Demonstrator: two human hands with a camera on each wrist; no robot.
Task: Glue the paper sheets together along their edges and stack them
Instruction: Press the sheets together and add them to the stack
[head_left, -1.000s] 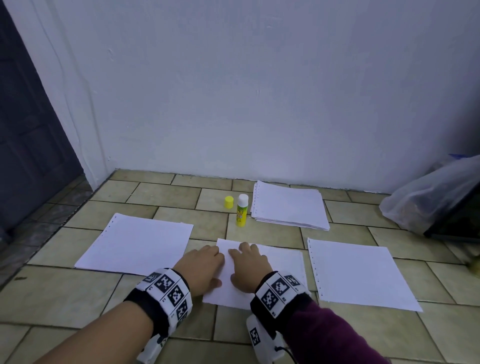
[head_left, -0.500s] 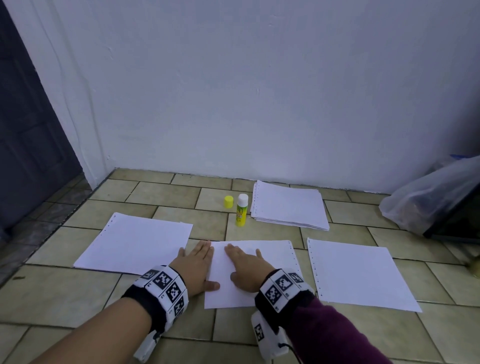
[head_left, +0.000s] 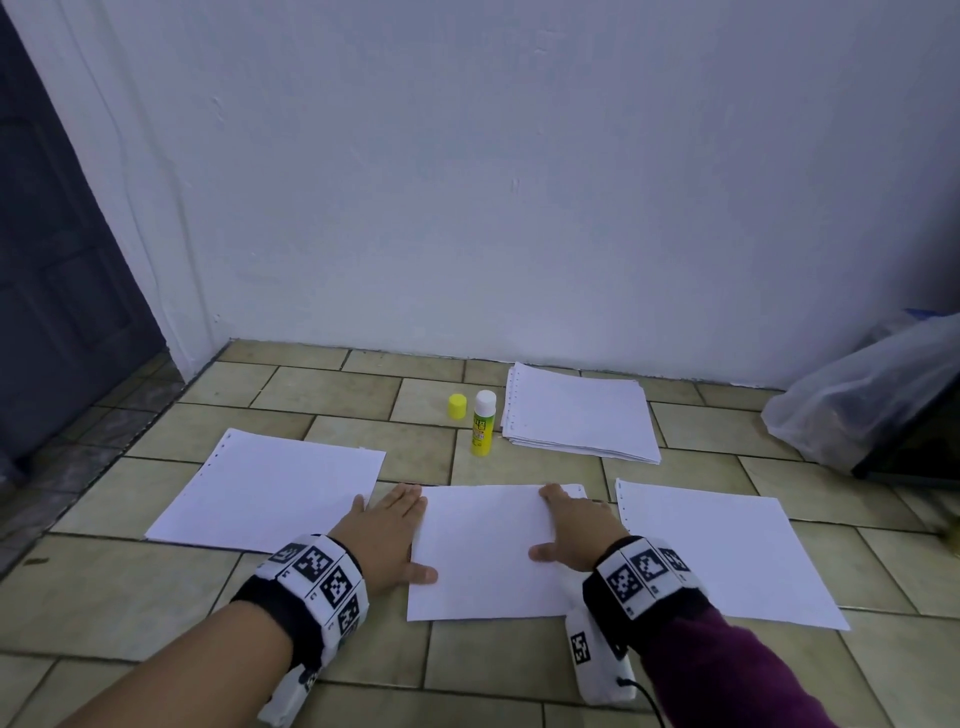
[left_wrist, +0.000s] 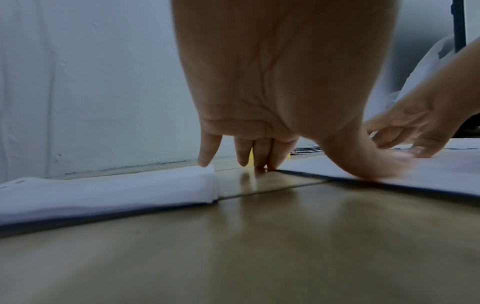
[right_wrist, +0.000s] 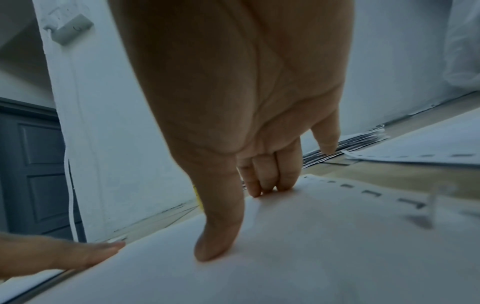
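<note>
2 hands' fingers (head_left: 558, 493) flat on sheet (head_left: 483, 551)

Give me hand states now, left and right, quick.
Left hand: open, fingers straight, flat at the left edge of the middle sheet.
Right hand: open, fingers straight, pressing on the same sheet; holding nothing.

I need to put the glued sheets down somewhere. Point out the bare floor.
Bare tiles lie near the person, below the middle sheet, and far left between the left sheet and the wall. Crowded: the glue stick, its cap and the paper stack; only narrow gaps separate the sheets, including the right sheet.
</note>
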